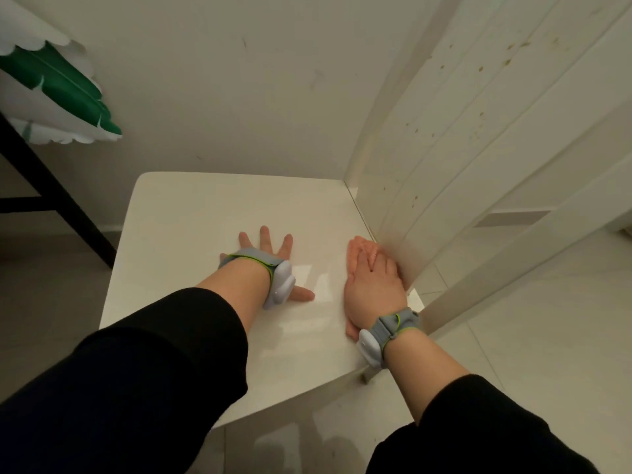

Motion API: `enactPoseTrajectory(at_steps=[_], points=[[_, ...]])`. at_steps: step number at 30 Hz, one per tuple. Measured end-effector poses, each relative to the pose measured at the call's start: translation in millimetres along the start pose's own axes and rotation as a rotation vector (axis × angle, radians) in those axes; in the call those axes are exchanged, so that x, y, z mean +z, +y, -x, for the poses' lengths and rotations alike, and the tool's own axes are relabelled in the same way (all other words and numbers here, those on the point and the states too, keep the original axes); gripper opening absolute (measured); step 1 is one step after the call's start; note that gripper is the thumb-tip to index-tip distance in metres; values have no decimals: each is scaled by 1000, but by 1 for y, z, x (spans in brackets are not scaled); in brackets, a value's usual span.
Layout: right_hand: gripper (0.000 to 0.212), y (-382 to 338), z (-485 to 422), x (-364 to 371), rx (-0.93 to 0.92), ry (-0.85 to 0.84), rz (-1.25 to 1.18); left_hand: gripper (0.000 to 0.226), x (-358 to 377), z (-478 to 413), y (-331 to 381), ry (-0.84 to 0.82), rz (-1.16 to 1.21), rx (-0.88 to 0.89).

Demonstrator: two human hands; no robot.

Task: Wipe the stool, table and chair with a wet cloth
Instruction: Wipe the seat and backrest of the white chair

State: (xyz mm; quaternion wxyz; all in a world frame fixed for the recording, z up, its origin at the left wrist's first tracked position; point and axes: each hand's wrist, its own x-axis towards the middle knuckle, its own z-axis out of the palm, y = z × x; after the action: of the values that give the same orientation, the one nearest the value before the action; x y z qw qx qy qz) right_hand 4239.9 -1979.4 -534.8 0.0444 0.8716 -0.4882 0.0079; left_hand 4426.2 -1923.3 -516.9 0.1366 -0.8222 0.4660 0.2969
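Hands flat on the white chair (pixel 191 213) seat: my left hand (pixel 270 248) splayed, bracing; my right hand (pixel 371 278) pressing a pink cloth (pixel 357 249) against the speckled backrest (pixel 478 131). I'd work that seam firmly.

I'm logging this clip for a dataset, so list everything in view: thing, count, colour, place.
chair: one, white, centre; seat under both hands, slatted back at right
cloth: one, pink-orange, on the seat under the right hand, against the backrest
table leg: one frame, black, left edge
leaf-print item: one, green and white, upper left
wall: cream, behind the chair
floor: pale tiles
wrist bands: two, grey with green trim
sleeves: two, black
left hand: flat, fingers spread, on seat
right hand: flat, pressing cloth
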Motion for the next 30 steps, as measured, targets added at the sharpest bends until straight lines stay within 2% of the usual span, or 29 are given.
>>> enactPoseTrajectory(at_steps=[7,14,18,25,30], points=[[65,-9,-47,2,-13,-98,96,135,8,-10,-4,17,14,25],[74,-28,-90,-9,57,-212,52,132,5,-6,-3,-8,18,15],[67,-25,-79,-13,88,-169,2,131,5,-4,-1,0,26,15],[64,-11,-14,-2,72,-22,67,129,7,-1,-5,25,13,31],[63,-14,-31,-2,59,-32,98,131,7,-4,-5,26,8,33]])
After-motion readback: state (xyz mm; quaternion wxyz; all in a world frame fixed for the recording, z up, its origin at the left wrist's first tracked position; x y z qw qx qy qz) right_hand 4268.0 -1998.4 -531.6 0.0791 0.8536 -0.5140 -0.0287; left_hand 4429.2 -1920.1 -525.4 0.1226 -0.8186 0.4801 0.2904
